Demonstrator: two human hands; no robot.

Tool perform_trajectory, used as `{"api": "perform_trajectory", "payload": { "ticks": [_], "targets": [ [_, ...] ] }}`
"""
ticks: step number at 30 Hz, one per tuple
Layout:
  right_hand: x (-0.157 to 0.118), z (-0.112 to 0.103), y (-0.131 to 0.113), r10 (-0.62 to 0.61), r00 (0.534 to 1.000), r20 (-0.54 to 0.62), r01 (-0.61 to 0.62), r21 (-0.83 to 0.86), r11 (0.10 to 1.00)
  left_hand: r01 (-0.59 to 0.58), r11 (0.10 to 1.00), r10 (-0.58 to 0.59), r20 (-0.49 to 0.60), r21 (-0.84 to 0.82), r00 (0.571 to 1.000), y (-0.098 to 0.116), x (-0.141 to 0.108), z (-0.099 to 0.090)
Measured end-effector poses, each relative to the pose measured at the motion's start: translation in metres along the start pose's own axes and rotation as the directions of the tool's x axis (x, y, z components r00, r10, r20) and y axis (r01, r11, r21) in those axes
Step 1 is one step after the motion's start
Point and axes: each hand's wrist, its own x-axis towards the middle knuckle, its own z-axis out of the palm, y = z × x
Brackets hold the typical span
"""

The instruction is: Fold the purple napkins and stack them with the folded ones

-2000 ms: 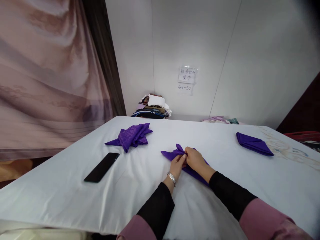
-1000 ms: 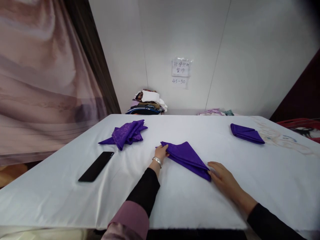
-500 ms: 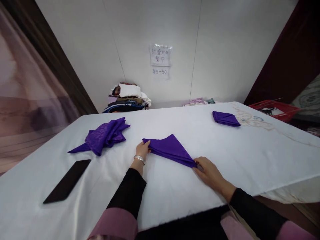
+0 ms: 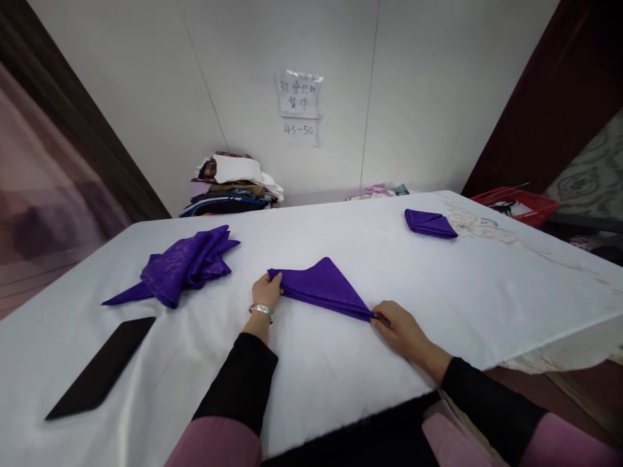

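Note:
A folded purple napkin (image 4: 324, 285), roughly triangular with stacked layers along its near edge, lies on the white tablecloth (image 4: 321, 376). My left hand (image 4: 267, 292), with a silver bracelet at the wrist, pinches its left end between thumb and fingers. The right-hand tip of the napkin is gripped by my right hand (image 4: 396, 327). Crumpled purple cloths (image 4: 182, 266) sit to the left. At the far right of the table rests a flat folded purple napkin (image 4: 431, 224).
A dark flat panel (image 4: 102, 368) lies at the near left. Behind the table are a stack of folded clothes (image 4: 233, 188) and some pink cloth (image 4: 372, 192). A red basket (image 4: 523, 203) stands beyond the right edge. Paper signs (image 4: 299, 97) hang on the wall.
The view has shifted slightly, so most things appear further left. Both hands keep their hold on the napkin, whose shape looks nearly the same.

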Motion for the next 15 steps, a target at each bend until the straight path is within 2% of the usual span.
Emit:
{"api": "perform_trajectory", "payload": {
  "ticks": [8, 15],
  "targets": [
    [0.0049, -0.0005, -0.0033, 0.040, 0.998, 0.040, -0.040, -0.011, 0.999, -0.114, 0.974, 0.113, 0.013, 0.197, 0.993, 0.0034, -0.0045, -0.0030],
    [0.0046, 0.0021, -0.0030, 0.046, 0.999, 0.015, -0.045, -0.077, 0.996, -0.185, 0.925, 0.190, 0.018, 0.331, 0.982, 0.0007, -0.0035, -0.0023]
  ]
}}
